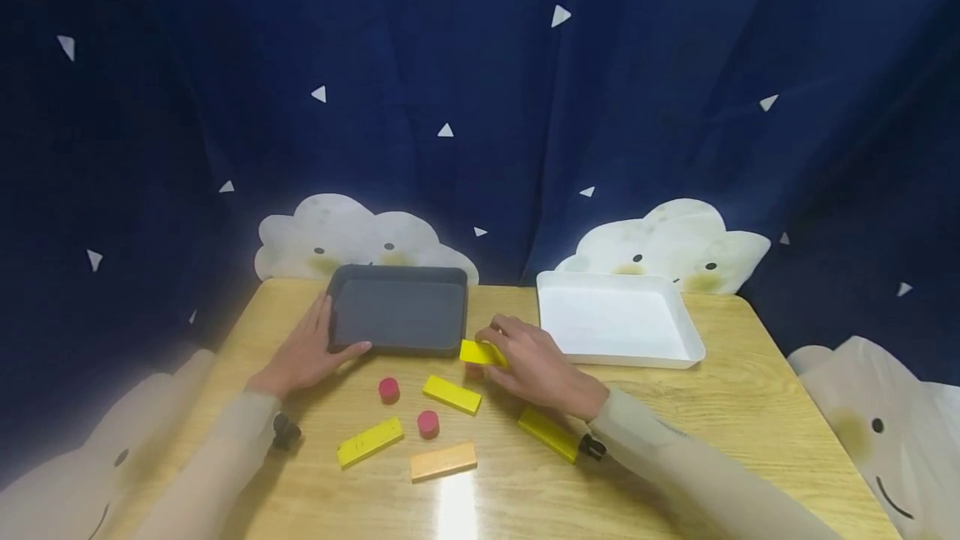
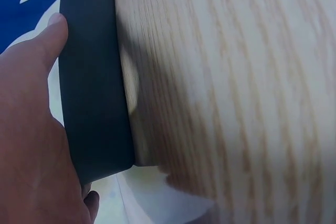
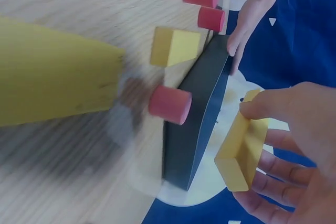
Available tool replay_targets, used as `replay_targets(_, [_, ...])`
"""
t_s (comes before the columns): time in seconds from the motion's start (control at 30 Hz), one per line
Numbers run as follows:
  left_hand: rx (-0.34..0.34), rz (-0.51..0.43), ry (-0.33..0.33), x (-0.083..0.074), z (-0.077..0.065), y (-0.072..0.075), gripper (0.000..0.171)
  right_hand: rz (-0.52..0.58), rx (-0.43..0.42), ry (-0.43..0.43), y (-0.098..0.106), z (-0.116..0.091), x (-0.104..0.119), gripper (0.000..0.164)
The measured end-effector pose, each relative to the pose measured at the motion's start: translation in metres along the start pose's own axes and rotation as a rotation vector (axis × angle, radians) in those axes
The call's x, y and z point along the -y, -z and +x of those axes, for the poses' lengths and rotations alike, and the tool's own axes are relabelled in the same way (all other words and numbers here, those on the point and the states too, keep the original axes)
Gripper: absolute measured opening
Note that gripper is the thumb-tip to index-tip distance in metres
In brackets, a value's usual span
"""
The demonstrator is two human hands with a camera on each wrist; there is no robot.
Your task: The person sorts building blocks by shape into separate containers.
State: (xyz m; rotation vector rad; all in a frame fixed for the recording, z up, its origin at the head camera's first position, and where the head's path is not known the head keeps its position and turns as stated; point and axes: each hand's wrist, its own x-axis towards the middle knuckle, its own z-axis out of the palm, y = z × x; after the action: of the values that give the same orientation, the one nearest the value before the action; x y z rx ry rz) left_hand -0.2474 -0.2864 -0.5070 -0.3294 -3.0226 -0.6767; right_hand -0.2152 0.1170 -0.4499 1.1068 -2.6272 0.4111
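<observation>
My left hand (image 1: pixel 302 357) rests against the left front corner of a dark grey tray (image 1: pixel 397 351), fingers along its left side and thumb by its front wall. In the left wrist view the thumb touches the tray's rim. My right hand (image 1: pixel 538 367) pinches a yellow rectangular block (image 3: pixel 242 148) between thumb and fingers. The block is raised above the table, just off the tray's right front corner. Below it stands a red cylinder (image 3: pixel 170 104), partly hidden in the head view by the hand and block.
Yellow blocks (image 1: pixel 452 395) (image 1: pixel 371 442) (image 1: pixel 549 435), an orange block (image 1: pixel 443 462) and two more red cylinders (image 1: pixel 388 390) (image 1: pixel 428 424) lie on the wooden table (image 1: pixel 720 457). A white tray (image 1: pixel 637 359) stands at the back right. A dark blue curtain (image 1: pixel 480 65) hangs behind the table.
</observation>
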Motion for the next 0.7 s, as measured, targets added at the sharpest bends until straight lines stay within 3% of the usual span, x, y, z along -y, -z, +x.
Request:
replay_targets(0.23, [-0.016, 0.009, 0.002, 0.003, 0.000, -0.003, 0.125, 0.020, 0.002, 0.019, -0.003, 0.028, 0.006, 0.039])
replay_targets(0.7, [0.019, 0.010, 0.019, 0.000, -0.001, -0.001, 0.125, -0.022, -0.060, 0.073, -0.009, 0.086, 0.001, 0.038])
